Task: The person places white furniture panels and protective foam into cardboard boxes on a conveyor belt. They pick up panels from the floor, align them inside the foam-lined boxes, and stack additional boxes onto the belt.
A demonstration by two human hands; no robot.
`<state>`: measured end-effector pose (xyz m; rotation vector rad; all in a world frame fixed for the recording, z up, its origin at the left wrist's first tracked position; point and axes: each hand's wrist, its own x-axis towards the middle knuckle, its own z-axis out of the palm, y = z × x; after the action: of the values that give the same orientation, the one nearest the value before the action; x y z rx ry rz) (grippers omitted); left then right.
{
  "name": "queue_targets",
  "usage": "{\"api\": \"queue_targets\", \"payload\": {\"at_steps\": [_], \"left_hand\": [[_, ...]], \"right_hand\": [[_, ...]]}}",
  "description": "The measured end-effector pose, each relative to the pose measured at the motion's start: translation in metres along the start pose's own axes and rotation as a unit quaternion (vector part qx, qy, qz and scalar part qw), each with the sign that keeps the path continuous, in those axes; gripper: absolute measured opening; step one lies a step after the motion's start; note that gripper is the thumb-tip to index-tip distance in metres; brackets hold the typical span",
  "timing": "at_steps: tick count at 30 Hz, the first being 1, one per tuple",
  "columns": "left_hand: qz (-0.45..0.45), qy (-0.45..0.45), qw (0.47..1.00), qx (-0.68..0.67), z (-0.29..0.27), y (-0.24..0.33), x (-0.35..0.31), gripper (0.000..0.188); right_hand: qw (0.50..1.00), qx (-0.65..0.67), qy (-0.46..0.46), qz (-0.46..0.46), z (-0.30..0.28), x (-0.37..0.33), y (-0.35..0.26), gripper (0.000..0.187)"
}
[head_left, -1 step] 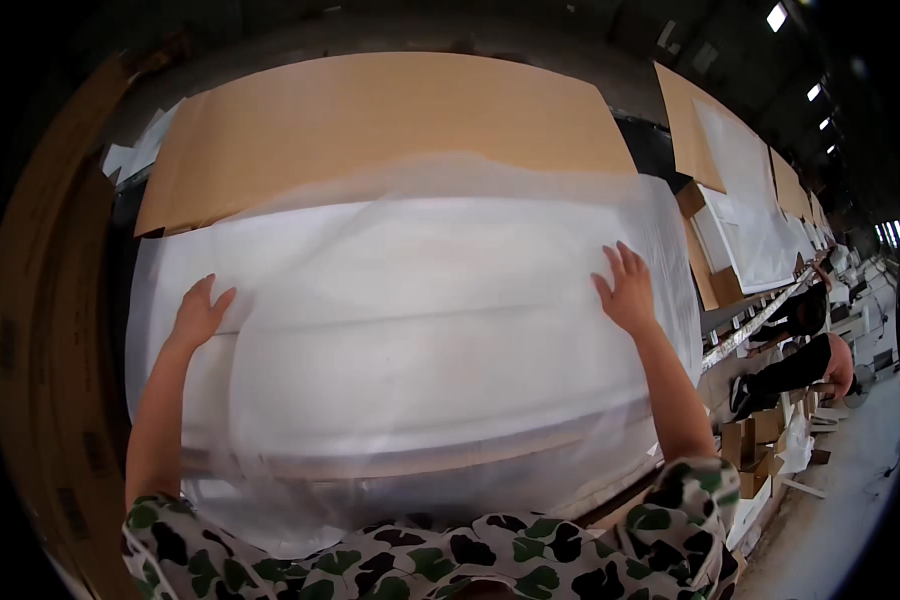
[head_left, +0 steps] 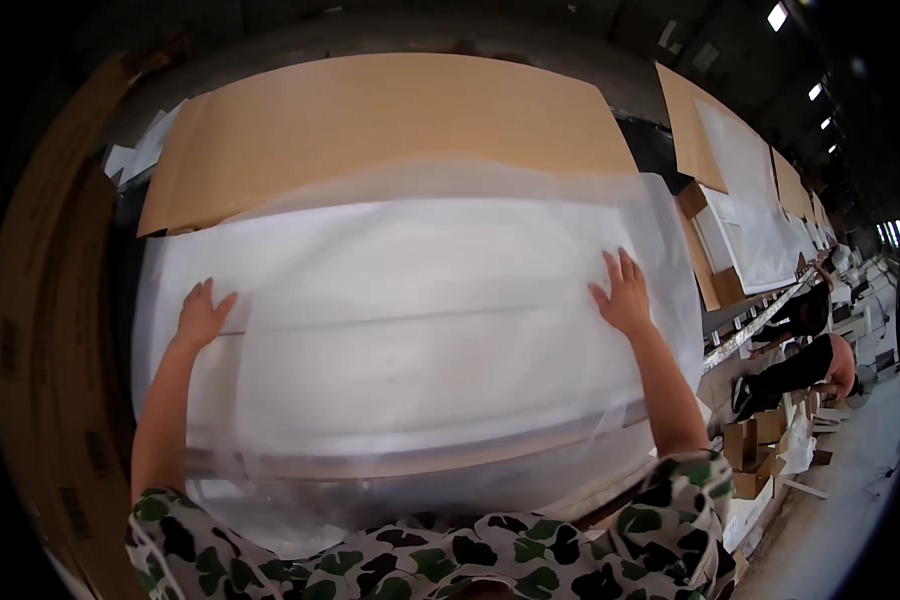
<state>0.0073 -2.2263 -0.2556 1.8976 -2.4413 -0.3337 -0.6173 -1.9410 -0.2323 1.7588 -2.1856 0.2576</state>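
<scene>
A translucent plastic sheet (head_left: 630, 390) drapes over white panels (head_left: 420, 270) in front of me. The panels lie in a cardboard box, and a long straight seam crosses them. On the left part of the sheet rests my left hand (head_left: 204, 316), with its fingers spread. Towards the right end, my right hand (head_left: 626, 298) lies on the sheet, fingers stretched and apart. Neither hand grips anything. Behind the sheet's far edge, a wide brown cardboard flap (head_left: 390, 115) stands folded back. The plastic also hangs down over the near side, close to my body.
Tall cardboard stacks (head_left: 50, 330) stand on the left. Further right along the line is another open box (head_left: 735, 235) with plastic over white pieces. A person (head_left: 805, 372) bends over on the right, near several small cartons (head_left: 753, 450).
Both hands have shifted very slightly on the plastic, the right one a little to the left and down. The sheet's far edge sits slightly differently on the flap.
</scene>
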Motion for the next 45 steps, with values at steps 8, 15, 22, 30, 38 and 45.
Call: {"api": "queue_targets", "payload": {"at_steps": [8,15,22,30,38,45], "left_hand": [[-0.101,0.113,0.988,0.030,0.037,-0.043,0.003,0.082],[-0.212,0.116,0.968,0.072,0.037,-0.015,0.040,0.078],[-0.227,0.137,0.944,0.198,0.038,-0.064,0.047,0.077],[-0.238,0.248,0.938,0.046,0.051,0.002,0.040,0.052],[-0.254,0.144,0.956,0.017,0.026,-0.017,0.027,0.055],[-0.169,-0.032,0.983,0.071,0.000,0.023,0.055,0.047]], "right_hand": [[0.972,0.077,-0.151,0.164,0.072,0.002,0.018,0.071],[0.944,-0.045,-0.221,0.242,0.098,0.046,0.049,0.043],[0.929,-0.142,-0.284,0.190,0.135,0.097,0.034,0.031],[0.953,-0.015,-0.251,0.167,0.120,0.032,0.086,0.040],[0.935,0.104,-0.307,0.142,0.070,0.051,0.056,0.046],[0.925,-0.041,-0.340,0.167,0.057,0.048,0.037,0.053]]}}
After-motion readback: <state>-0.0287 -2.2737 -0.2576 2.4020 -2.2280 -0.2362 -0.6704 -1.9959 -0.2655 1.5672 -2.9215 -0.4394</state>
